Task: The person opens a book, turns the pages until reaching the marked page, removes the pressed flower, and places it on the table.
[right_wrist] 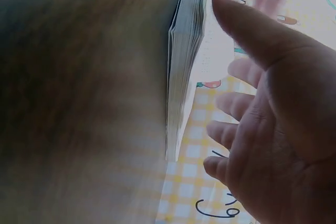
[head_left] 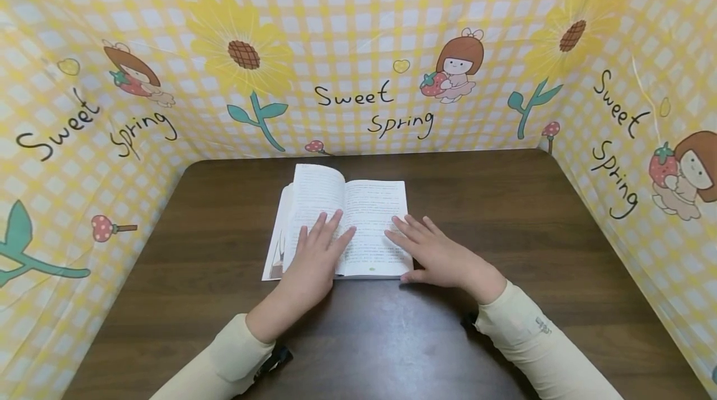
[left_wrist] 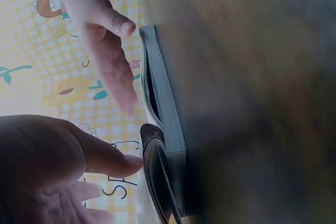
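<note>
An open book [head_left: 374, 213] lies on the brown table, its left pages curving upward. Spread over the lower left page is my left hand [head_left: 316, 260], fingers straight and thumb pointing toward the middle fold. In the left wrist view, the left thumb [left_wrist: 118, 162] is right at the curved pages near the spine [left_wrist: 152, 132]. My right hand [head_left: 442, 257] hovers by the right page's outer edge with fingers extended. The right wrist view shows the right thumb [right_wrist: 252, 30] beside the thick page block [right_wrist: 186, 61], and no object within that palm.
A dark wooden table [head_left: 224, 213] surrounds the book. Yellow checked cloth [head_left: 347, 33] with flowers and lettering stands as walls at the back, left and right. A dark strap [head_left: 273, 362] shows under the left sleeve.
</note>
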Tool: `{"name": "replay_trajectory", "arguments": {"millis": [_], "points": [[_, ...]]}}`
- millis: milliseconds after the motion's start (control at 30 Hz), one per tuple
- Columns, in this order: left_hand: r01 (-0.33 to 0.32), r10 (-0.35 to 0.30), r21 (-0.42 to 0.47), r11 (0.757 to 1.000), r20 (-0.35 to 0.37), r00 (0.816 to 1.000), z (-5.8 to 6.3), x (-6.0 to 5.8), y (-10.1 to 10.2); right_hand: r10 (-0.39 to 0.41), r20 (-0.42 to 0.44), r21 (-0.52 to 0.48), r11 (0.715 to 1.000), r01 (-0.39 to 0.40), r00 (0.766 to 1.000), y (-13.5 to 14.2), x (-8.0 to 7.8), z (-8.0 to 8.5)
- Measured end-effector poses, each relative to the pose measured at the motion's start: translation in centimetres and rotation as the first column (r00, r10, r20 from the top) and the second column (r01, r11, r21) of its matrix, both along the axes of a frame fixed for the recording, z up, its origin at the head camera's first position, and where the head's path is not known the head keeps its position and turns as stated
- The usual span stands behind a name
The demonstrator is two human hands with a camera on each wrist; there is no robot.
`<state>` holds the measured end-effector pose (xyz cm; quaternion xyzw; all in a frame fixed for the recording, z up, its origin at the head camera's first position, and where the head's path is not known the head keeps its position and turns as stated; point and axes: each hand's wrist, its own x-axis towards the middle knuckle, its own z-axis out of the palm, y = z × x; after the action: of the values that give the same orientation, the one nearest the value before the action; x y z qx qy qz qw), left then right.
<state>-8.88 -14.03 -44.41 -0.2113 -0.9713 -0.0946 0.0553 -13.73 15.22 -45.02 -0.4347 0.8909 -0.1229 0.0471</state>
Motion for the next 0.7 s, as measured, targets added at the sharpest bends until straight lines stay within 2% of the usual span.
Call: {"name": "replay_trajectory", "arguments": {"millis": [100, 200, 467, 600, 700], "points": [[0.001, -0.001, -0.001, 1.000, 0.095, 0.996, -0.05, 0.04, 0.02, 0.011, 0.029, 0.016, 1.000, -0.012, 1.000, -0.08, 0.05, -0.10], [-0.008, 0.008, 0.002, 1.000, 0.157, 0.988, -0.12, -0.02, 0.02, 0.014, 0.050, 0.029, 0.999, -0.016, 0.999, -0.14, 0.07, -0.21], [-0.056, 0.053, 0.008, 0.998, 0.237, 0.970, -0.20, -0.14, 0.17, -0.010, 0.125, 0.071, 0.997, 0.002, 0.992, -0.10, 0.07, -0.14], [-0.051, 0.045, 0.013, 0.999, 0.274, 0.961, -0.07, -0.18, 0.13, -0.009, 0.129, 0.080, 0.997, -0.002, 0.992, -0.06, 0.06, -0.13], [-0.032, 0.029, 0.007, 0.999, 0.274, 0.961, 0.02, -0.21, 0.11, -0.005, 0.119, 0.082, 0.997, -0.004, 0.993, -0.01, -0.01, -0.07]]}}
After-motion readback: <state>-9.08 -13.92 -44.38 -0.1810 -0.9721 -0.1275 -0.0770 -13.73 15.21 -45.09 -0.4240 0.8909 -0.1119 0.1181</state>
